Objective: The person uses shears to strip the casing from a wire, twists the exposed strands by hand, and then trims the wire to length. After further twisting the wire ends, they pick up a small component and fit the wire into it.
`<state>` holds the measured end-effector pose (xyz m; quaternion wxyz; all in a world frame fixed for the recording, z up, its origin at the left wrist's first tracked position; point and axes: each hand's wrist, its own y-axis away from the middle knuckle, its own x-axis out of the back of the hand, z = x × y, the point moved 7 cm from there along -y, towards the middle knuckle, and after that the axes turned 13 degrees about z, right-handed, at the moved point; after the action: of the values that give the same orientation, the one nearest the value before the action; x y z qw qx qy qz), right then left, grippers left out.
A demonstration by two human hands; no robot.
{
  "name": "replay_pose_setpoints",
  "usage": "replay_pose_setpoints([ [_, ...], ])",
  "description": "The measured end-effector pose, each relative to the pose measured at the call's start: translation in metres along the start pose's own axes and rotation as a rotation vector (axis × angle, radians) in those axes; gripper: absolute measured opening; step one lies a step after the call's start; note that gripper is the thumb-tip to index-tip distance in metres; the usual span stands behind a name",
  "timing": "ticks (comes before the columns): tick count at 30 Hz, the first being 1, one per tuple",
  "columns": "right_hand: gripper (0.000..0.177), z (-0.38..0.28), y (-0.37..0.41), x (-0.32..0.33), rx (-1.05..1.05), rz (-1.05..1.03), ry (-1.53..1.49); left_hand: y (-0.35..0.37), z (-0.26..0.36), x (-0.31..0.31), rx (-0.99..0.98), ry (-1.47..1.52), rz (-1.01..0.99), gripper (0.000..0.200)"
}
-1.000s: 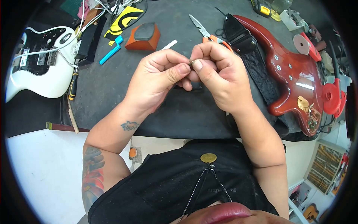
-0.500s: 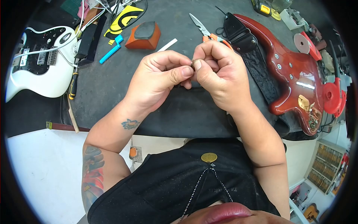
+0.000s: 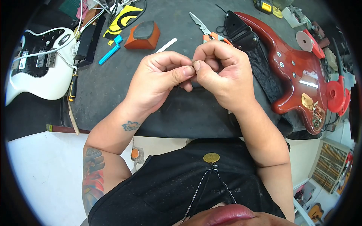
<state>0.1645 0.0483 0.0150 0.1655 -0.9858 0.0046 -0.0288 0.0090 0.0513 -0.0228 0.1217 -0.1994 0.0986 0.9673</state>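
Since the earlier frame, the bench (image 3: 179,116) and the things on it have shifted slightly leftward in view, and the dark small piece between the fingertips has dropped out of sight behind them.

At far left lies the white guitar body (image 3: 49,84), with a screwdriver (image 3: 73,87) just beside its right edge. Further right come a blue tool (image 3: 109,54), an orange block (image 3: 142,42) and, close beyond the left fingers, a white strip (image 3: 167,45).

The left hand (image 3: 154,81) is in a closed pinch, thumb against forefinger; the right hand (image 3: 228,77) pinches likewise, its fingers curled. Their tips meet over the bench's middle, seemingly around the small piece, though its form cannot be told. The step in hand looks like fine fingertip handling; the next move seems to call for a light, steady pinch and small turns.

Just beyond the right hand lie the open scissors (image 3: 200,22), the nearest hazard, then a black pouch (image 3: 241,35) and the red guitar body (image 3: 299,79). The widest room seems to be nearer the person, between the forearms, bounded by the bench's near edge; sideways room on the right is tighter.
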Motion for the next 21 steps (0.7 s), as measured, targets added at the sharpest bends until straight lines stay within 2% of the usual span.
replay_pose_setpoints([
  [5,0.004,0.002,0.003,-0.0036,-0.117,0.012,-0.212,0.0001,-0.0014,-0.0016,0.042,0.057,-0.022,0.013],
  [15,0.005,0.0038,0.0038,-0.005,-0.115,0.001,-0.24,0.0001,-0.0036,-0.002,0.045,0.1,-0.027,0.012],
  [21,0.005,0.0052,0.0048,-0.0089,-0.192,-0.048,-0.367,-0.0001,-0.0038,-0.0025,0.044,0.107,-0.061,0.012],
])
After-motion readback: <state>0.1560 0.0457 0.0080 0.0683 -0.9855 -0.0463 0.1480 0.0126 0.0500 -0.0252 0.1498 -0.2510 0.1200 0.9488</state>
